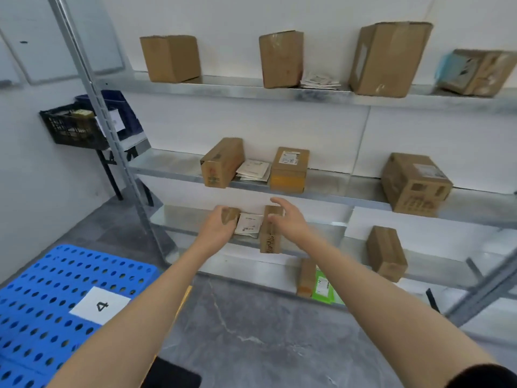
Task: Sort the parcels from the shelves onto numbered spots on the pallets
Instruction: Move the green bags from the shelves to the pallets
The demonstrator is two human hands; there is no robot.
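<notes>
Both my arms reach to the third shelf (193, 222) down. My left hand (216, 226) grips a small brown cardboard box (231, 214) at the shelf's left. My right hand (288, 219) is spread over the top of a narrow upright brown box (270, 236), fingers apart, touching or just above it. A flat white envelope with a label (250, 224) lies between the two boxes. At lower left lies a blue perforated pallet (36, 309) with a white sheet marked 4 (100, 305).
More brown boxes stand on the top shelf (170, 57), the middle shelf (289, 169) and at the right (415, 184). The lowest shelf holds a box (306, 277) and a green packet (323, 287). A metal upright (112, 135) and a black crate (71, 127) stand to the left.
</notes>
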